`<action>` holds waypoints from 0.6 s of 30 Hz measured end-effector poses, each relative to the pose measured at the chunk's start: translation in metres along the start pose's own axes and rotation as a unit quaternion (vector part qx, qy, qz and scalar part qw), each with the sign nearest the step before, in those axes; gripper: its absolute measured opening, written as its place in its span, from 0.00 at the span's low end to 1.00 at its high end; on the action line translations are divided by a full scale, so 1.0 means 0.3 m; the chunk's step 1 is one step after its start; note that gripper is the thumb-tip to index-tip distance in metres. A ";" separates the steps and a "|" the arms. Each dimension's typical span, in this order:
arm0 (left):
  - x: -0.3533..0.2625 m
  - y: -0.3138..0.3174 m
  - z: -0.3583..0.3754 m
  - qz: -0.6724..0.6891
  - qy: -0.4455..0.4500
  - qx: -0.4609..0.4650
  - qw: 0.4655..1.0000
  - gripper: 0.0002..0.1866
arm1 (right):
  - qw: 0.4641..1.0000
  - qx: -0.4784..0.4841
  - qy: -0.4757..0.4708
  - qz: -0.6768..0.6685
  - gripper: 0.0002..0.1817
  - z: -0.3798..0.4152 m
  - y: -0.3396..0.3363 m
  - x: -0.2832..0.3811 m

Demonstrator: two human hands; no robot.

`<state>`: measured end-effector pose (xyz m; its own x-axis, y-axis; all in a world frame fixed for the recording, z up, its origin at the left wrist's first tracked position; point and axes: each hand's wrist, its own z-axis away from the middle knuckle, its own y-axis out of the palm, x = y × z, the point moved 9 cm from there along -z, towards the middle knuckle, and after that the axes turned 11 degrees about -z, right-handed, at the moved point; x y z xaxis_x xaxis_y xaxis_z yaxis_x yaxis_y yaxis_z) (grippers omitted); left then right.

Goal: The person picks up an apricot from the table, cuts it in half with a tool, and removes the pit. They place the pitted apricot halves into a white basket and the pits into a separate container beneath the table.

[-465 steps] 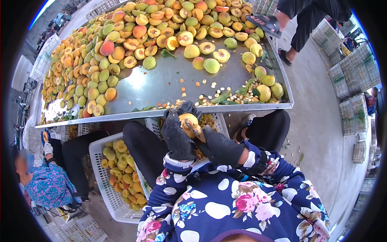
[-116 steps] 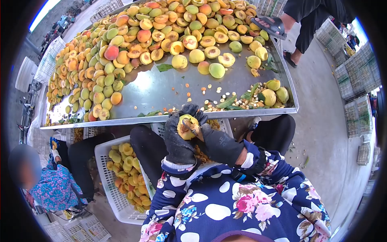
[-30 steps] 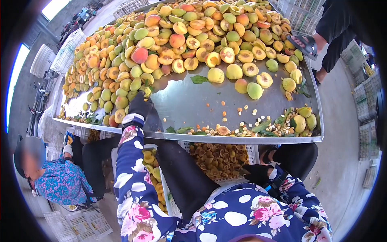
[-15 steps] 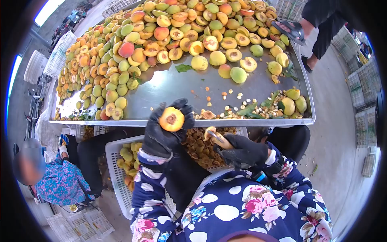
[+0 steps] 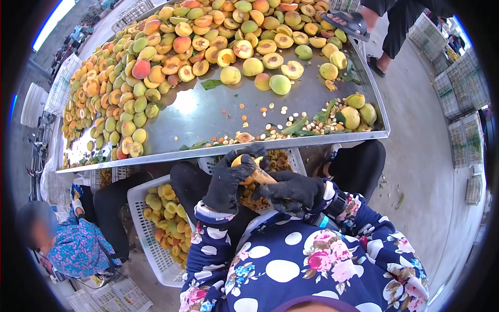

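Observation:
My left hand (image 5: 222, 186), in a black glove, is closed around a yellow peach half (image 5: 239, 160) just below the front edge of the metal table. My right hand (image 5: 293, 192), gloved alike, grips a pitting tool by its wooden handle (image 5: 264, 177). The tool points left into the peach half; its tip is hidden by fruit and fingers. Under my hands stands a crate holding brown peach pits (image 5: 280, 159). Left of my legs, a white crate (image 5: 136, 218) contains peach halves (image 5: 171, 216).
The metal table (image 5: 179, 122) bears a large heap of peaches (image 5: 125, 88), many halved. Pale kernels, leaves and scraps (image 5: 312, 126) lie along its front right. A seated person (image 5: 80, 239) works at left; another person's sandaled foot (image 5: 351, 23) is by the far right corner. Stacked crates (image 5: 465, 135) line the right side.
My two hands have come together, bringing the tool to the peach half. The left hand has turned, so the cut face is less visible. The view has shifted slightly.

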<state>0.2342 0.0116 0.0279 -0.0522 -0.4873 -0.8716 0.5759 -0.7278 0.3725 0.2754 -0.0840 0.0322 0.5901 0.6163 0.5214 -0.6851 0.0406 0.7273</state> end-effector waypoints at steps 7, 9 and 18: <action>-0.138 0.040 0.032 -0.227 0.222 -0.070 0.945 0.18 | 0.990 -0.086 -0.111 0.019 0.16 0.042 -0.016 0.081; -0.160 0.040 0.054 -0.466 0.229 -0.140 0.843 0.18 | 0.987 -0.100 -0.126 0.011 0.15 0.037 -0.042 0.077; -0.054 0.017 0.014 0.230 0.169 -0.095 0.954 0.28 | 0.972 -0.156 -0.176 -0.017 0.16 -0.012 -0.055 0.076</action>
<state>0.2346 0.0138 0.0450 0.4895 -0.5262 -0.6954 0.6141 -0.3581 0.7033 0.2987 -0.0679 0.0305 0.6861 0.3063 0.6599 -0.7269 0.3261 0.6044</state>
